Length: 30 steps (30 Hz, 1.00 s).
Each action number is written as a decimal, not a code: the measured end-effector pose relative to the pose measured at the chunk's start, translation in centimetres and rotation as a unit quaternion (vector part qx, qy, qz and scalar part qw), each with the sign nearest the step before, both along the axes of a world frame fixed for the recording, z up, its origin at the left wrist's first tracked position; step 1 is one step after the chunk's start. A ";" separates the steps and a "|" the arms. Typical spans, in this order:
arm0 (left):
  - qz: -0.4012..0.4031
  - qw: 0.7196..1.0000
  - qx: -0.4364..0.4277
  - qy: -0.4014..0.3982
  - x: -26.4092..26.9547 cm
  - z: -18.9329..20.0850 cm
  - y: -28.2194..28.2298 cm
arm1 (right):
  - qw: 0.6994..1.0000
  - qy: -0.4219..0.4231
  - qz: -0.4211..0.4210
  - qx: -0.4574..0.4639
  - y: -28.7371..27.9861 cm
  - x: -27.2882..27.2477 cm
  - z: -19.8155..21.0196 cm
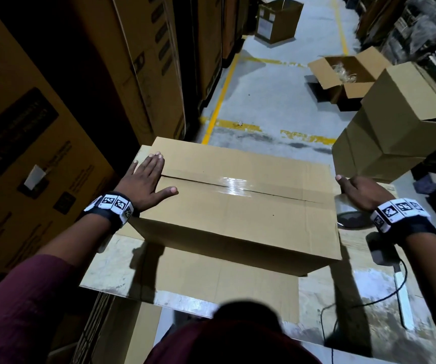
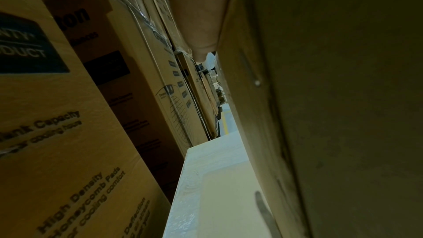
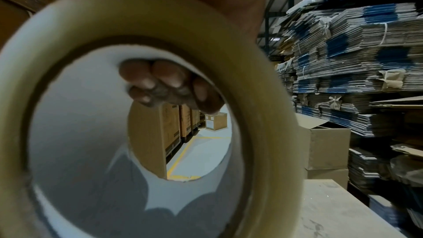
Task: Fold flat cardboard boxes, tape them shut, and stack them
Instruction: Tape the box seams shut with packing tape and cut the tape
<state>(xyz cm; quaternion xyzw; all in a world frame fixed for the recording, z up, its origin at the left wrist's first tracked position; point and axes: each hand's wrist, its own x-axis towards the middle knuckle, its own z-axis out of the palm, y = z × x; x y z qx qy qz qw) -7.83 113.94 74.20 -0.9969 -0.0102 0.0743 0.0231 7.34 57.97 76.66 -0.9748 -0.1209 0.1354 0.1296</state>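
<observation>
Box: closed box (image 1: 237, 206) stands on the desk (image 1: 364, 285), on top of a flat sheet (image 1: 198, 274) of cardboard. Its top flaps meet in a seam running left to right.
Seam: a glossy tape strip (image 1: 232, 185) covers the seam across most of the top. Whether it wraps down the right end cannot be told.
Left hand: left hand (image 1: 145, 179) lies flat on the left end of the top, fingers straight and released, thumb spread along the seam. Judged purpose: to press the flaps down and stop the box sliding while tape is drawn toward the opposite side.
Right hand: right hand (image 1: 358, 190) is just past the right edge of the box, grasping the tape roll (image 3: 263, 97). The right wrist view shows the fingers (image 3: 160, 79) curled through the core. Judged purpose: a grip through the core lets the roll be pulled taut and steered.
Step in hand: sealing the top seam, probably near the end of the run. Tearing or cutting the tape likely comes next.
Stack: stacked boxes (image 1: 400, 122) stand near the far right of the desk, the likely place for this box once sealed.
Risk: slack tape may wrinkle or leave the seam gapped at the right end.
</observation>
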 end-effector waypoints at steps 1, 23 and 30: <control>-0.001 1.000 -0.002 -0.001 0.0 -0.1 -0.1 | 1.000 0.005 0.008 -0.009 -0.1 0.2 0.1; -0.043 0.999 -0.021 0.017 0.0 0.5 -5.5 | 0.996 -0.030 -0.083 0.012 1.6 -2.2 -2.7; -0.135 0.988 -0.064 0.040 0.8 0.4 -15.0 | 0.988 -0.093 -0.112 0.049 1.7 -2.8 -3.5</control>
